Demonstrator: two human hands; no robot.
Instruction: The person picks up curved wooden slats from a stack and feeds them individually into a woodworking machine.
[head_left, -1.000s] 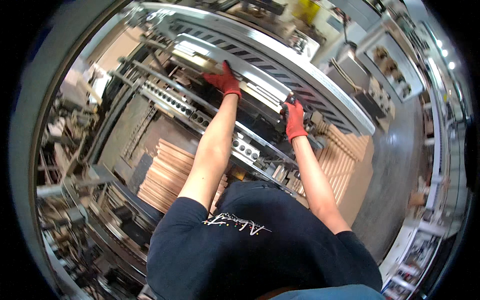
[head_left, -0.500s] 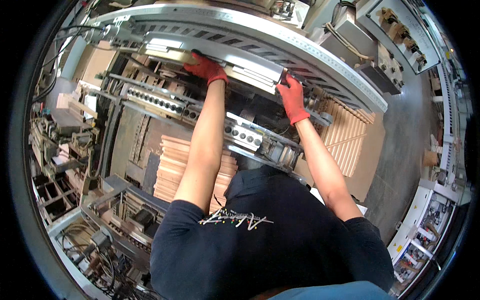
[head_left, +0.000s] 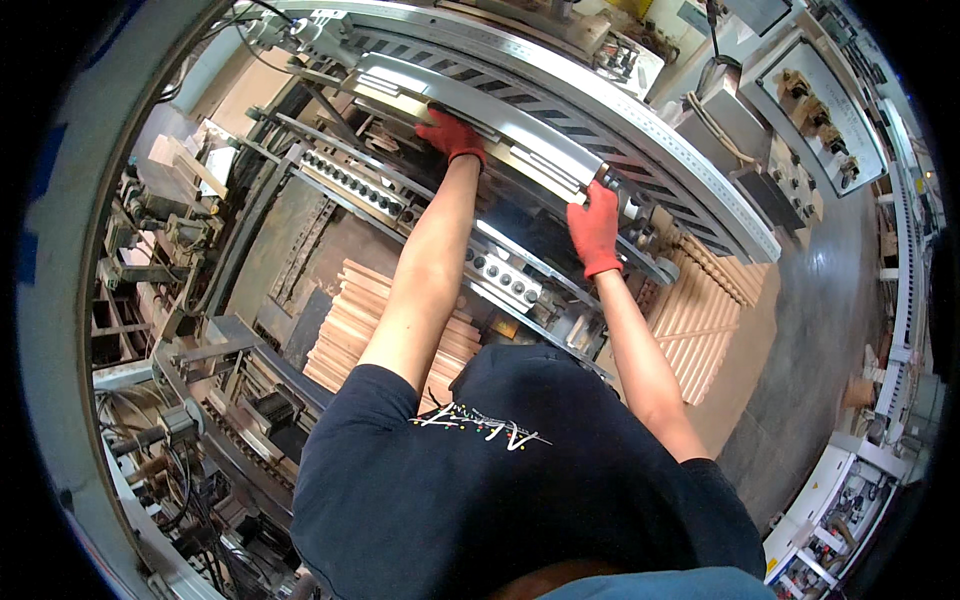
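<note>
Both hands rest on the metal bar (head_left: 470, 125); wooden slats (head_left: 365, 325) lie below it, more slats (head_left: 700, 310) to its right.

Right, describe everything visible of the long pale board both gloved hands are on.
The long pale board looks like light wood or laminate, flat and narrow, lying lengthwise under the machine's slotted grey metal rail. It slants from upper left down to the right. The left hand in a red glove presses on its middle part; the right hand grips near its right end.
</note>
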